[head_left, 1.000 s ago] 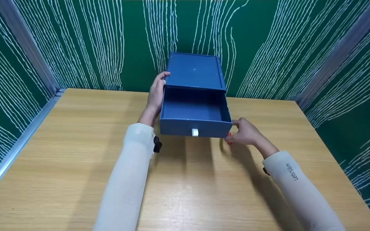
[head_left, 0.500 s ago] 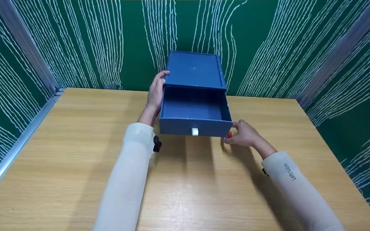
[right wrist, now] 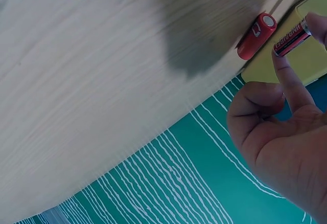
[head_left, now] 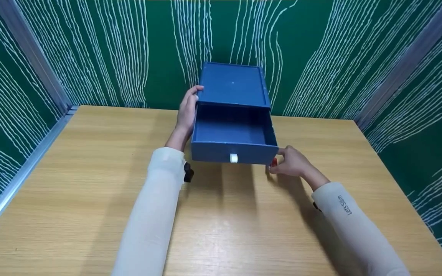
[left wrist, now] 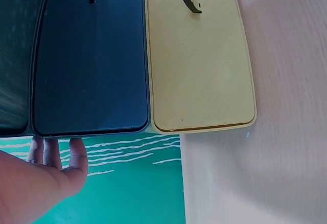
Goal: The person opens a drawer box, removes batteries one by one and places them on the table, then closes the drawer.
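Along the left side of the blue unit point(head_left: 232, 82): the left hand point(head_left: 186, 109) rests with its fingers a little apart and loosely bent, one tip touching the side near the top rim.
Left fingertips: in the left wrist view, three of them meet the edge of the blue side panel point(left wrist: 94, 65) (how far they reach past that edge, I cannot tell).
Right hand point(right wrist: 294, 150): drawn down to a pinch and clamped on a battery point(right wrist: 292, 39), one fingertip at each end; other fingers fold toward the palm.
Battery: red and black with pale lettering, held near the right front corner of the drawer; whether it touches the yellow box point(left wrist: 202, 65) behind it, I cannot tell.
Red cylinder point(right wrist: 257, 36): just beside the yellow box and apart from the right hand, its metal end showing (upright or lying, the angle does not settle it).
Drawer point(head_left: 232, 132): pulled well out of the blue unit toward the person, a white tab point(head_left: 234, 158) in the middle of its front.
Yellow box: next to the blue panel, on the side toward the wooden table point(head_left: 90, 199).
Sleeves: pale on both forearms, the right sleeve point(head_left: 355, 222) lettered.
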Available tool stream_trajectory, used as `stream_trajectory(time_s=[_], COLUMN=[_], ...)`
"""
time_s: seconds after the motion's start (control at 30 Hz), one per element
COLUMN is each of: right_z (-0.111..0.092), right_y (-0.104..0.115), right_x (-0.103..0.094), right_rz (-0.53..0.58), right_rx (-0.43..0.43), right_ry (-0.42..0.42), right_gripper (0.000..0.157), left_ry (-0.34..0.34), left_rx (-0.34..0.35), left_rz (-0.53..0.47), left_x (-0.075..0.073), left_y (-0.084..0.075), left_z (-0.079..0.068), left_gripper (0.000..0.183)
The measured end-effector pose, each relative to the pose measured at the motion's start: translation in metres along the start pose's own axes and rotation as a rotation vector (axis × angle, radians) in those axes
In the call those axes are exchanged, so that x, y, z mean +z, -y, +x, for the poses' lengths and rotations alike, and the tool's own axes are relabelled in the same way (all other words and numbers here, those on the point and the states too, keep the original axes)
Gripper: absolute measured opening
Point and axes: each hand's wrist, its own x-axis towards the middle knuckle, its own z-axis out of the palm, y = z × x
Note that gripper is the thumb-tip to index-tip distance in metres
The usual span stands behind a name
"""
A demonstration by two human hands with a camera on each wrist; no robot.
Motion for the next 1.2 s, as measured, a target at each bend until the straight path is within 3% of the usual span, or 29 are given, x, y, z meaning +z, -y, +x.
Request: stream_trajectory(time_s=[0.8, 1.2], right_z=[0.0062, 0.0073], right_y=[-0.0024, -0.0005], right_x=[0.0073, 0.0084], right_rz=[-0.052, -0.03], right_rx=[0.018, 0.014], right_ry=[0.013, 0.013], right_gripper=[0.045, 0.026], left_ry=[-0.018, -0.004], left_rx=[0.009, 0.017], left_rz=[-0.022, -0.008], left_x=[0.0013, 0.0007], left_y=[-0.0004, -0.0004], left_z=[0.0, -0.0002], left_gripper=[0.038, 0.038])
